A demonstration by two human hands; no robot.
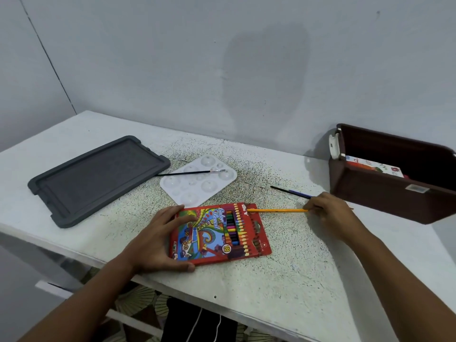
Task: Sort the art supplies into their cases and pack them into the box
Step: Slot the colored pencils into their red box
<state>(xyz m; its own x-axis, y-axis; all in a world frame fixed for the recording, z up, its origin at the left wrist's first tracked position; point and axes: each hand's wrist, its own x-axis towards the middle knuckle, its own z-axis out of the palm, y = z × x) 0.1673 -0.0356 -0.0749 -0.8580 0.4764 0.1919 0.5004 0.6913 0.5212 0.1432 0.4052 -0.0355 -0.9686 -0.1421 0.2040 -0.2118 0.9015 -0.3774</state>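
Two hands are at work on the pencil case (219, 233), the red cardboard pack lying flat near the front edge of the table (296, 280). The left hand (160, 240) is spread across the case's left end, thumb curled along its near edge, steadying it. The right hand (328, 211) pinches the far end of a yellow pencil (277, 210) just right of the case. The pencil lies nearly level, its long axis running left to right, its tip at the case's open upper-right corner. So the step in hand looks like sliding this pencil into its slot; next it needs a straight push leftward along its own length. Beyond the case sit a white palette (197, 186) with a paintbrush (190, 172) across it, and a grey lid (96, 180). Right of the case stands the brown box (385, 193); a dark brush (288, 191) lies between.
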